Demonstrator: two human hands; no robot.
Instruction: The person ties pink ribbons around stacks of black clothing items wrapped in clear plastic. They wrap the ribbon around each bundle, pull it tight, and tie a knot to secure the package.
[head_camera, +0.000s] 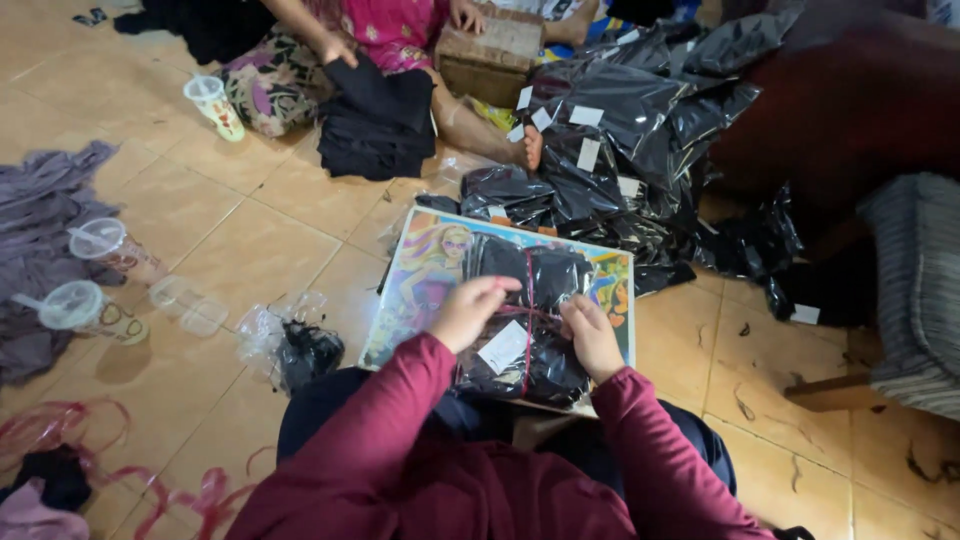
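Black plastic-wrapped bundle (522, 322) is lying mid-board on a colourful cartoon board (425, 270), both hands pressing it, left hand (468, 312) curled, right hand (592, 335) seemingly pinching red string (527, 330), while piled black bags (630, 140) are crowding the far edge.

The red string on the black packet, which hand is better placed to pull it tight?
Probably the right hand. Its fingers sit right beside the red string that runs down the black packet. The left hand rests flat on the packet's upper left part, better placed to hold it down.
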